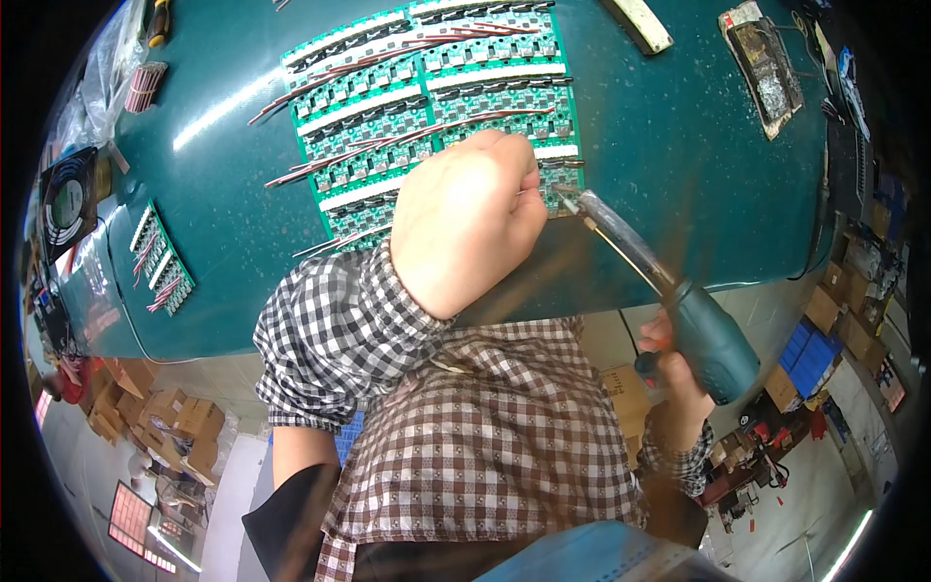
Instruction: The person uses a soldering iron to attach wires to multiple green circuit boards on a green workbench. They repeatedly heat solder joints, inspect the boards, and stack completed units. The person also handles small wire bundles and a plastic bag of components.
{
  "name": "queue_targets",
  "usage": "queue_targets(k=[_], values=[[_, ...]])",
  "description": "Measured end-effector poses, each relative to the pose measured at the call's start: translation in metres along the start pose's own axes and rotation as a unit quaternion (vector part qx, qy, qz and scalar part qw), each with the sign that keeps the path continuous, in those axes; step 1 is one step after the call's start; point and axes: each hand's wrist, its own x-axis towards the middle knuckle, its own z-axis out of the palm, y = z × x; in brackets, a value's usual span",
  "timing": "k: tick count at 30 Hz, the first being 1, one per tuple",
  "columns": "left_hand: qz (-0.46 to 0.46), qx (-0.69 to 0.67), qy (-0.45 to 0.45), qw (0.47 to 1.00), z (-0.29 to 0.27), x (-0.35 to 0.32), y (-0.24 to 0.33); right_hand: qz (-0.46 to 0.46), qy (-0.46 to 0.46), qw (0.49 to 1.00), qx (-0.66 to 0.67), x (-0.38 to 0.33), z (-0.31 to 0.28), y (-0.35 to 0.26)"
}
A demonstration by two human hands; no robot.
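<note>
My left hand is closed over the lower right part of a green circuit board panel. Its thumb and fingers are pressed together by the panel's right edge, and whatever they pinch is hidden. Red and black wires lie in rows across the panel, along with white strips and black parts. Off the table's front edge, my right hand grips the teal handle of a soldering gun. The gun's metal barrel and thin copper-coloured tube point up and left, with the tip close to my left fingertips.
On the green table, a smaller circuit board strip lies left, near a black fan. A wire bundle and screwdriver sit far left. A pale bar and a scorched tray lie far right.
</note>
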Motion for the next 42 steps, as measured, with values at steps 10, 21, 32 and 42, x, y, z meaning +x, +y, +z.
queue_targets(k=[10, 21, 32, 42], values=[[0.0, -0.002, 0.0, 1.0, 0.001, 0.0, 0.0, -0.028, -0.02, 0.999, 0.008, 0.0, -0.003, 0.004], [0.039, 0.068, 0.011, 0.997, 0.001, -0.005, 0.003, -0.02, 0.012, 1.0, 0.01, -0.002, 0.011, -0.013], [0.023, 0.034, 0.055, 0.998, 0.011, -0.011, 0.005, -0.014, 0.018, 1.0, -0.013, 0.0, 0.006, -0.008], [0.006, 0.046, 0.05, 0.998, 0.01, -0.01, 0.007, 0.022, -0.02, 0.998, 0.049, -0.005, -0.006, 0.005]])
